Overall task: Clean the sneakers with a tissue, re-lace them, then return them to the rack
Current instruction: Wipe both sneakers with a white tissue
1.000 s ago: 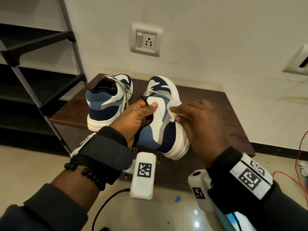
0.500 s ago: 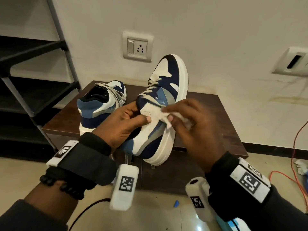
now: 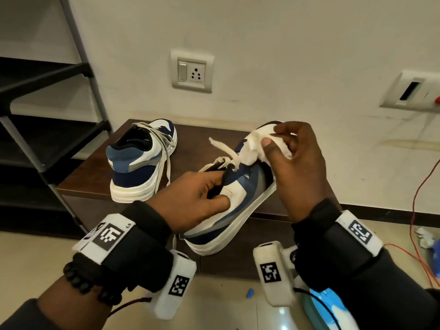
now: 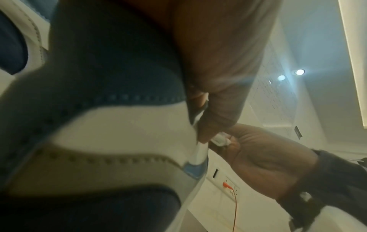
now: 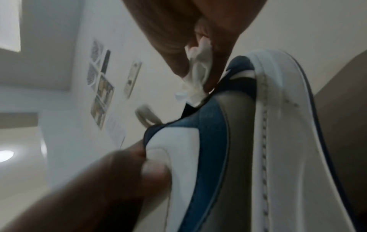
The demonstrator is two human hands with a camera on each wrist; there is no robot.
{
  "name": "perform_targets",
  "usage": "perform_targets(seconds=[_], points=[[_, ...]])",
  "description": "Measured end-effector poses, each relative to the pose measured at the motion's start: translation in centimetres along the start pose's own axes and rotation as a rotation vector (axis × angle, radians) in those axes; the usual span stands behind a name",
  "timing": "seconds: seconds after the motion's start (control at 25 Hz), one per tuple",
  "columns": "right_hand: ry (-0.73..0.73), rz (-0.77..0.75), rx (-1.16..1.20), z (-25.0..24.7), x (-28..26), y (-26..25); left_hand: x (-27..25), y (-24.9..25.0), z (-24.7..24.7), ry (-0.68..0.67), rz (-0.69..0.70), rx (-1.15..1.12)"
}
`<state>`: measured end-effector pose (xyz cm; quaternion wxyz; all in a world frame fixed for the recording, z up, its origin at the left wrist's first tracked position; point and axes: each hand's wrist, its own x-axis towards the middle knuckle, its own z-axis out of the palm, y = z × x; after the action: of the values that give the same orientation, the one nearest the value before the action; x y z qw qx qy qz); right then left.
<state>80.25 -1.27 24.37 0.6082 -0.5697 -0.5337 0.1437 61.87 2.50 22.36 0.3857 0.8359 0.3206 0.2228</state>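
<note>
Against the pale wall with its switch-and-socket plate [image 3: 192, 71] stands a low brown table [image 3: 90, 173], and your two hands work just in front of it. Your left hand [image 3: 195, 201] clamps the collar of the held sneaker [image 3: 238, 198], thumb pressed on the white side panel and fingers tucked into the opening, so the shoe hangs tilted on its side with its thick white sole [image 3: 226, 236] turned down and to the right, heel toward you. Your right hand [image 3: 297, 163] sits at the toe end of that same shoe, thumb and fingers pinched on a crumpled white tissue [image 3: 256, 145] that touches the upper near the laces (the right wrist view shows the wad pressed right at the edge of the navy panel). A loose lace end [image 3: 222, 147] sticks up between your two hands. The hands are apart, one at each end of the shoe, and both are closed on something.

The other sneaker [image 3: 140, 163] stands upright on the table to the left, heel facing you, its laces [image 3: 164, 148] slack and trailing down its right side. It is well clear of both hands. To the far left stands the dark rack [image 3: 47, 75]; what you can see of its shelves carries no shoes. An orange cable [image 3: 419, 210] runs down the wall and across the floor at right.
</note>
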Motion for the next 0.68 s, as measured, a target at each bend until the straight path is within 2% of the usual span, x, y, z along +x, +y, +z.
perform_targets(seconds=[0.08,0.2,0.4,0.6,0.68], points=[[0.005,0.028,-0.103,-0.8,0.3,0.6,0.1,0.4,0.4,0.032,0.046,0.106],[-0.182,-0.070,-0.246,-0.6,-0.3,-0.1,0.7,0.8,0.3,0.093,0.050,0.177],[-0.196,-0.169,-0.329,0.5,-1.2,1.1,1.0,-0.3,-1.0,0.107,-0.135,-0.054],[-0.273,-0.411,-0.341,2.7,-3.4,1.7,0.4,-0.5,-1.7,0.145,-0.230,0.190],[-0.226,-0.424,-0.386,2.5,-2.8,2.0,0.2,-0.8,-1.8,0.105,-0.231,0.175]])
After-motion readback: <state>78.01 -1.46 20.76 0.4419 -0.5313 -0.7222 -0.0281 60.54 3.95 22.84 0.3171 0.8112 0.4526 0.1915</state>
